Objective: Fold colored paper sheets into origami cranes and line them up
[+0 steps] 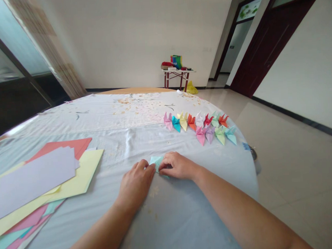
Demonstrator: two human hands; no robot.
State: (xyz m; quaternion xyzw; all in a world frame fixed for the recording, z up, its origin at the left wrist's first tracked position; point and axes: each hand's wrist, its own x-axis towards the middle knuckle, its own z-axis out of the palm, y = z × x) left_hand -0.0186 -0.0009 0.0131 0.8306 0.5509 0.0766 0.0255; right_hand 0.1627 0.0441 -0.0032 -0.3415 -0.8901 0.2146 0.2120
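Observation:
A small piece of mint-green folded paper (156,160) lies on the tablecloth between my two hands, its lower part hidden by my fingers. My left hand (137,179) rests on the cloth, thumb and fingers closed at the paper's left edge. From the right, my right hand (179,166) pinches the same paper between thumb and curled fingers. Beyond my right hand stand folded paper cranes in two rows, among them a pink crane (201,135), a blue crane (176,123) and a pale green crane (219,135).
Coloured paper sheets (33,178) are piled at the left of the round table, which has a white patterned tablecloth (113,119). A small side table (177,72) with bags and boxes stands by the far wall. A dark red door (272,42) is at the right.

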